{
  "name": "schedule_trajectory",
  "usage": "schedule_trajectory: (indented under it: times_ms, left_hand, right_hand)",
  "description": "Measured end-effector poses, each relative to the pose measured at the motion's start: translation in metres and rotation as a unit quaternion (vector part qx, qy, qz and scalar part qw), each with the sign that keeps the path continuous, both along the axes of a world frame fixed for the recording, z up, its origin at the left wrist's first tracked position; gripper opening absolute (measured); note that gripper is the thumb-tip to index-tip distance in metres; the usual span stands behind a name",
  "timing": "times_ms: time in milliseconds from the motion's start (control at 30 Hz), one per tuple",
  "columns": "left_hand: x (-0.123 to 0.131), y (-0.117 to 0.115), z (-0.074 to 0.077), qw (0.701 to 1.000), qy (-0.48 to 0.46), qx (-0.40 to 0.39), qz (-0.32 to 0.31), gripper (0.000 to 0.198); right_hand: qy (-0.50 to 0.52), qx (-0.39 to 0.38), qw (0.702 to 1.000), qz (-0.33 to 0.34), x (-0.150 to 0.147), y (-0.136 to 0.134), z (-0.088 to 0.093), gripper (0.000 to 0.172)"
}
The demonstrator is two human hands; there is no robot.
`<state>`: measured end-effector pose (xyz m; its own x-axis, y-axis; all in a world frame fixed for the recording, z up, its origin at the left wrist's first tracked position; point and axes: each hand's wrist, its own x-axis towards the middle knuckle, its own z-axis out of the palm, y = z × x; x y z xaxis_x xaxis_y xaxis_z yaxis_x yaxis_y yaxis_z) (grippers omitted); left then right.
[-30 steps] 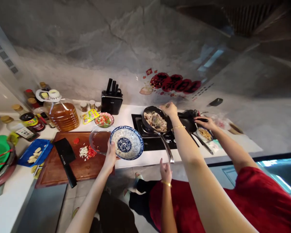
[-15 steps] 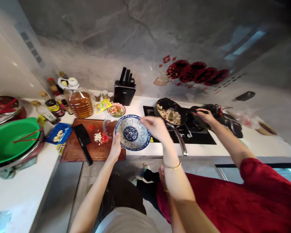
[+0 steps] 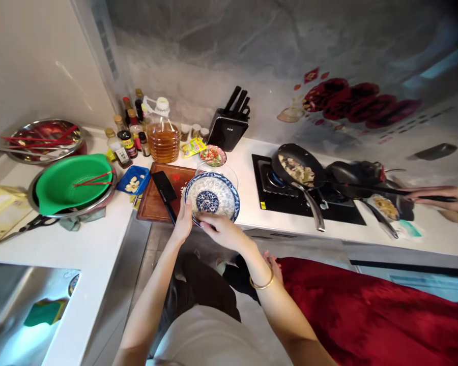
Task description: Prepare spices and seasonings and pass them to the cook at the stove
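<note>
A blue-and-white patterned bowl point(image 3: 207, 200) is tilted towards me above the right part of the wooden cutting board point(image 3: 148, 206). My left hand point(image 3: 183, 223) grips its left rim, thumb on the inside. At the lower rim, my right hand point(image 3: 222, 232) has its fingers closed against the bowl; some fingertips are hidden. Behind the bowl a clear glass bowl point(image 3: 232, 175) shows in part. A black cleaver point(image 3: 164, 186) lies on the board, beside chopped red bits point(image 3: 176, 178) partly covered by the patterned bowl.
To the right, another person's hand point(image 3: 448, 198) holds a long black handle reaching a frying pan point(image 3: 318, 175) with food on the stove. Left stand a green basin point(image 3: 76, 175), a blue tray point(image 3: 127, 177) of garlic and an oil jug point(image 3: 164, 141). A knife block point(image 3: 228, 131) stands behind.
My right hand has moved from the bowl's upper right rim down to its lower rim. The view has shifted left, bringing the sink in. The other person's hand has drawn back from the pan.
</note>
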<state>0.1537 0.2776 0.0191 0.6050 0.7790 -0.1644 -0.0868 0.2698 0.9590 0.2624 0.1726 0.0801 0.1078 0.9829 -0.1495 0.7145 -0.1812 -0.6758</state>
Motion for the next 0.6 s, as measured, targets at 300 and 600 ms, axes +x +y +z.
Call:
schedule_trajectory:
  times_ms: [300, 600]
  left_hand:
    - [-0.024, 0.006, -0.003, 0.999, -0.021, 0.049, 0.009, 0.064]
    - [-0.025, 0.004, -0.010, 0.999, -0.010, 0.022, 0.030, 0.067]
  right_hand:
    - [-0.040, -0.050, 0.997, -0.037, -0.024, 0.003, 0.002, 0.061]
    - [-0.022, 0.057, 0.998, -0.016, -0.037, 0.004, -0.004, 0.034]
